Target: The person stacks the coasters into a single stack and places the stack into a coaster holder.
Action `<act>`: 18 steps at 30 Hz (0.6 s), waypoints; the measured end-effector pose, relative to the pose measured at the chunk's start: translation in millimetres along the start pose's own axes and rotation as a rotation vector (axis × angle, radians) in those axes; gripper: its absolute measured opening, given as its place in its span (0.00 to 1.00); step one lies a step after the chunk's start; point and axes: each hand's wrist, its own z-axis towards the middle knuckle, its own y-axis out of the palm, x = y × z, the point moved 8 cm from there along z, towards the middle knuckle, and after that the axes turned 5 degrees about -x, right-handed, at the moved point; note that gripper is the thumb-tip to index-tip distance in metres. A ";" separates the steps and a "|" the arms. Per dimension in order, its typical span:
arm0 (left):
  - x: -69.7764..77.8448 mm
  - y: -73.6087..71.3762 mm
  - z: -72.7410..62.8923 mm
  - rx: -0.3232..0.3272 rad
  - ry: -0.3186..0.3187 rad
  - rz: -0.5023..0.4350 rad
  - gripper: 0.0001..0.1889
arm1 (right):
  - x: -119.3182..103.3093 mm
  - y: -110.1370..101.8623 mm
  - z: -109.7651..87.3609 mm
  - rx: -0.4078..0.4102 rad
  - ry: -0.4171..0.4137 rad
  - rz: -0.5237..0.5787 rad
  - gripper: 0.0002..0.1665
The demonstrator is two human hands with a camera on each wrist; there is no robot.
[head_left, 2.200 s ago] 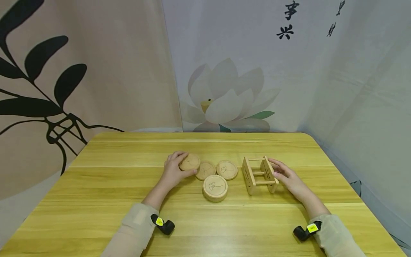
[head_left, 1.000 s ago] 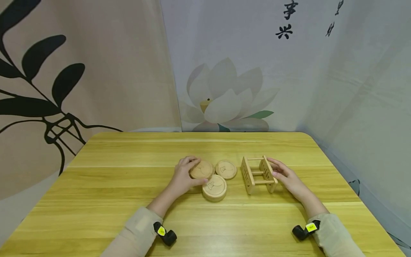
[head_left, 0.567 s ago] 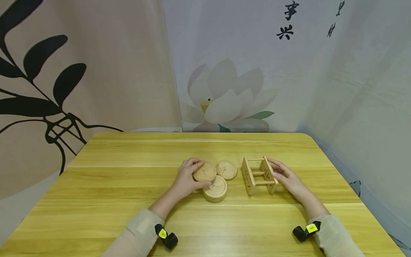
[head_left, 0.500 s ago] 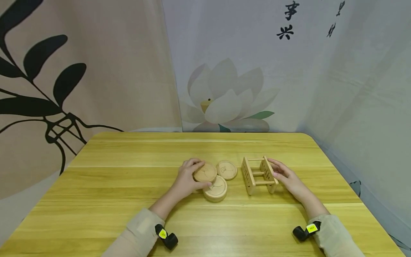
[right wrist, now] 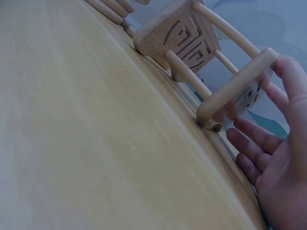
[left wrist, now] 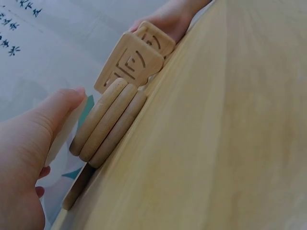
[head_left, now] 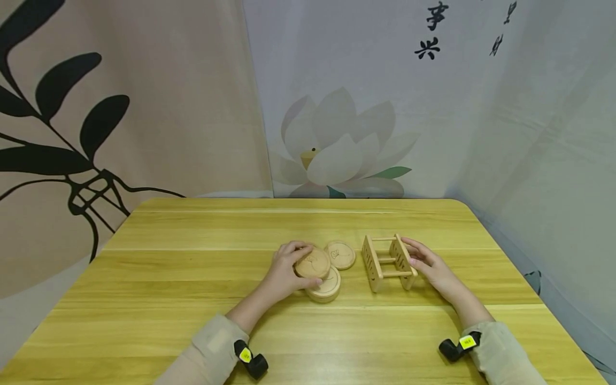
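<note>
My left hand [head_left: 285,271] grips a round wooden coaster [head_left: 314,263] by its edge, thumb on the near side and fingers on the far side. In the head view this coaster partly covers a short stack of coasters [head_left: 326,291]. The left wrist view shows several coasters [left wrist: 112,122] piled, with the held one [left wrist: 64,129] raised beside them, seen edge-on. Another coaster [head_left: 341,254], engraved with a leaf, lies behind the stack. On the right, my right hand [head_left: 430,266] holds the outer side panel of a small wooden coaster rack [head_left: 372,264], thumb and fingertips against it.
The rack has two slotted side panels [right wrist: 184,40] joined by thin rods [right wrist: 187,74]. All stands on a wooden table [head_left: 192,289]. Printed cloth [head_left: 192,107] hangs behind its back edge. A small black camera [head_left: 252,362] sits on each sleeve.
My left hand has carried the held coaster rightward and nearer, from the far left of the group to over the stack. My right hand and the rack have stayed in place.
</note>
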 end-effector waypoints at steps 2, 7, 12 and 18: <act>1.6 1.1 -0.6 -0.001 0.002 -0.005 0.44 | -0.1 0.0 -0.3 0.000 0.005 -0.001 0.30; 4.7 4.7 -1.4 -0.010 0.012 -0.009 0.44 | -0.5 0.3 -0.7 -0.001 0.012 -0.008 0.30; 7.4 7.6 -2.6 -0.015 0.036 -0.011 0.45 | -0.7 0.4 -0.8 0.000 0.011 -0.012 0.30; 8.9 11.4 -2.8 -0.040 0.036 -0.011 0.45 | -1.5 0.6 -1.2 -0.002 0.007 -0.017 0.30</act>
